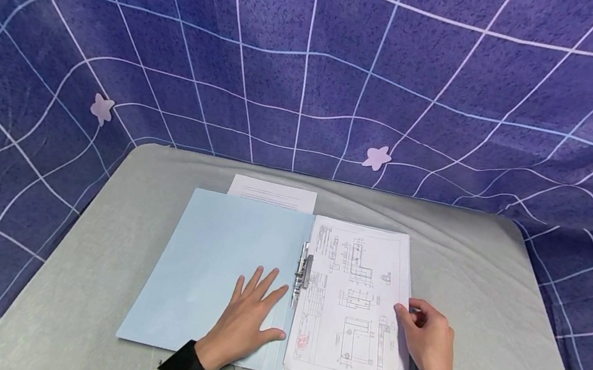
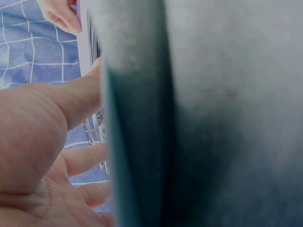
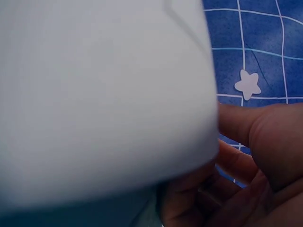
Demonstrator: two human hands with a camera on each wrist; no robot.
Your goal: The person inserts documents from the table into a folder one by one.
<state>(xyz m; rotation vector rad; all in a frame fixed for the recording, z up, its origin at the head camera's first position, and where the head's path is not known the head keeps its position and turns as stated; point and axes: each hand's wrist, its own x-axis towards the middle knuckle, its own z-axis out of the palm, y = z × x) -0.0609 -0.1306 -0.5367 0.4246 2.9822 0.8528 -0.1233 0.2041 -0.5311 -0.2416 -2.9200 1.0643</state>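
Note:
A light blue ring-binder folder [image 1: 228,245] lies spread on the grey cloth. Its metal clip [image 1: 299,276] runs along the spine. On the right side lies a stack of paper sheets [image 1: 316,356], the top one printed with technical drawings and a red stamp. My left hand [image 1: 242,325] rests with fingers spread on the inside cover, close to the spine. At the right edge of the sheets, my right hand [image 1: 429,342] pinches the paper, thumb on top and fingers beneath. The right wrist view shows the paper [image 3: 118,94] blurred, with fingers under its corner.
A printed white sheet [image 1: 272,193] sticks out from behind the folder's top edge. Grey cloth [image 1: 66,278] covers the table. Purple curtains [image 1: 267,77] with a line grid and stars stand behind and at both sides.

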